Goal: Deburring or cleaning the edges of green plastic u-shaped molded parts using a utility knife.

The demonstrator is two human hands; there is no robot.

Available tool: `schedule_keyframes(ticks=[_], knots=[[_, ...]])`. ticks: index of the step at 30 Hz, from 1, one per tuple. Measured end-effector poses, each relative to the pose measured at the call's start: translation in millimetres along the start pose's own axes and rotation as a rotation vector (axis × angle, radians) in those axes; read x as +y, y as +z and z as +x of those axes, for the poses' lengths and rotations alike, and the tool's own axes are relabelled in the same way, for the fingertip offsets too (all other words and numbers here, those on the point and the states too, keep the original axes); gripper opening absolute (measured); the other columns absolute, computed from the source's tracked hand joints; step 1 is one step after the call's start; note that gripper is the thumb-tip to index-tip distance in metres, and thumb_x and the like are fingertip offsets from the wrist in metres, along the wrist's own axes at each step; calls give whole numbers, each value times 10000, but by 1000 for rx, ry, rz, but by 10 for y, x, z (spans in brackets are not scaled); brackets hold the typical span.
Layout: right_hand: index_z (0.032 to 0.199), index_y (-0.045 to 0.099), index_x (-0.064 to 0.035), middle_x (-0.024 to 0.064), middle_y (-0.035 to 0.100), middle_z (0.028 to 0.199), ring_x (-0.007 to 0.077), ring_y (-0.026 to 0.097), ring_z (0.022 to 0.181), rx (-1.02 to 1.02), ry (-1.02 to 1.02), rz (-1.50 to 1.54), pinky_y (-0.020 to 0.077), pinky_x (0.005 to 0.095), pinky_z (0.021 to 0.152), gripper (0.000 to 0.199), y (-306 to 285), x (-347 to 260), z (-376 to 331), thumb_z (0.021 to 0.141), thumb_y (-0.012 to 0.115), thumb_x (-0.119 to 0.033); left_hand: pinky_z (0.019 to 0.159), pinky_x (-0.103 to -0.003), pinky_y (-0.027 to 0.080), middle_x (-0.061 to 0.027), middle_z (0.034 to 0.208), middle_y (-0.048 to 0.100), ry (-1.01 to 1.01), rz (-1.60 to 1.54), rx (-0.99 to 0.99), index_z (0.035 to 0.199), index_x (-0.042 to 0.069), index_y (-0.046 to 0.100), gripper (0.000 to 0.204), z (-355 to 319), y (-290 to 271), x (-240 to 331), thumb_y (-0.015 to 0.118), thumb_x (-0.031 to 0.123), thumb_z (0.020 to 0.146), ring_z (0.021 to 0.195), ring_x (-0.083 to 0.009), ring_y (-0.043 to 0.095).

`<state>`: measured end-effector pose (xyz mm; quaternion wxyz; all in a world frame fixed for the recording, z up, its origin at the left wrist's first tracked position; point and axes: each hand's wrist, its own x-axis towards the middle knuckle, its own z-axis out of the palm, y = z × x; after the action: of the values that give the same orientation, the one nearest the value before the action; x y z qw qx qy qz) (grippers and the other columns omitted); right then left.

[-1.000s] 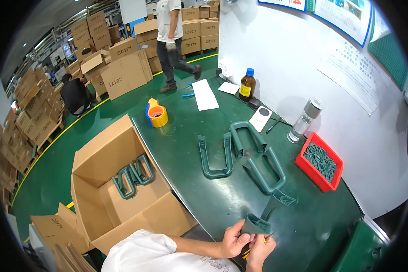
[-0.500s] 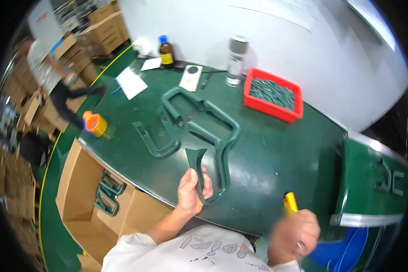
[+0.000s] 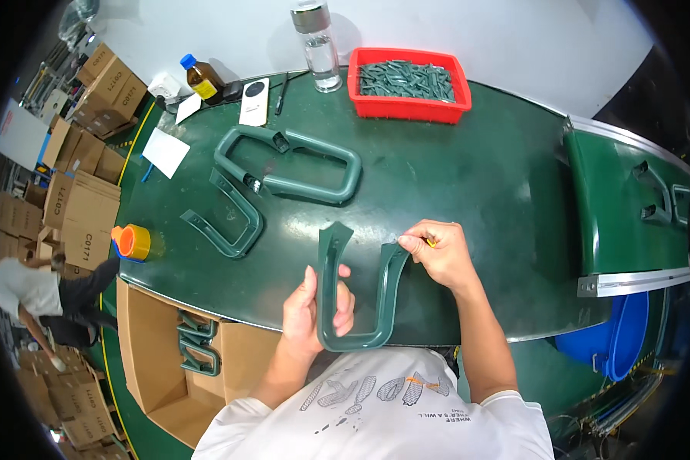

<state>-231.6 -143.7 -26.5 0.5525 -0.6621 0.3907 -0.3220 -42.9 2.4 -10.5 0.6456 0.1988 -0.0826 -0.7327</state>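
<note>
A green U-shaped plastic handle part (image 3: 383,307) is held over the near edge of the table, its two ends pointing away from me. My left hand (image 3: 312,310) is closed round its left arm. At the tip of the right arm is my right hand (image 3: 441,253), closed with thumb and fingers together. A bit of a yellow-handled tool (image 3: 432,242) shows between its fingers; the rest is hidden. Something small and pale lies at that tip, too unclear to name. Beyond, similar green parts lie on the table: a single U-shaped part (image 3: 247,239) and others set as a loop (image 3: 353,172).
A red bin (image 3: 410,111) of small green pieces stands at the back, beside a glass bottle (image 3: 323,61). An open carton (image 3: 153,368) holding green parts is at the left. A green conveyor (image 3: 613,207) is at the right, with a blue bin (image 3: 617,337) below.
My right hand has come up from the lower right to the part's right tip. The view has shifted, and the held part now shows as a separate U. At the left, the walking person now bends over.
</note>
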Motion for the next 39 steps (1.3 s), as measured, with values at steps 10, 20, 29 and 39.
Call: schedule_keyframes(ticks=[10, 20, 29, 39], knots=[[750, 618, -34, -13, 532, 585, 60, 476, 470, 208, 423, 666, 332, 202, 430, 256, 539, -76, -438, 894, 641, -244, 859, -366, 476, -169, 1079, 619, 712, 1447, -22, 1166, -26, 521, 466, 211, -150, -289, 720, 14, 747, 1000, -277, 599], [948, 658, -21, 181, 615, 928, 362, 613, 842, 75, -145, -627, 483, 426, 740, 216, 329, 104, 793, 839, 620, -204, 835, -290, 475, -170, 1127, 598, 792, 965, 252, 1137, -19, 512, 334, 1, -425, -168, 658, 52, 845, 969, -183, 582], [892, 630, -11, 177, 591, 954, 380, 611, 853, 102, -31, -834, 483, 470, 733, 163, 523, 181, 913, 825, 635, -159, 800, -270, 488, -162, 1144, 586, 723, 798, 409, 1149, 9, 491, 394, -193, -364, -14, 685, 18, 806, 952, -160, 588], [837, 616, -9, 56, 597, 785, 216, 589, 670, 514, -1051, -348, 467, 266, 586, 105, -82, -1271, -35, 787, 689, -64, 882, -298, 481, -149, 1117, 579, 653, 735, 349, 1086, 21, 494, 427, -57, -352, 13, 704, -100, 735, 1007, -180, 579]])
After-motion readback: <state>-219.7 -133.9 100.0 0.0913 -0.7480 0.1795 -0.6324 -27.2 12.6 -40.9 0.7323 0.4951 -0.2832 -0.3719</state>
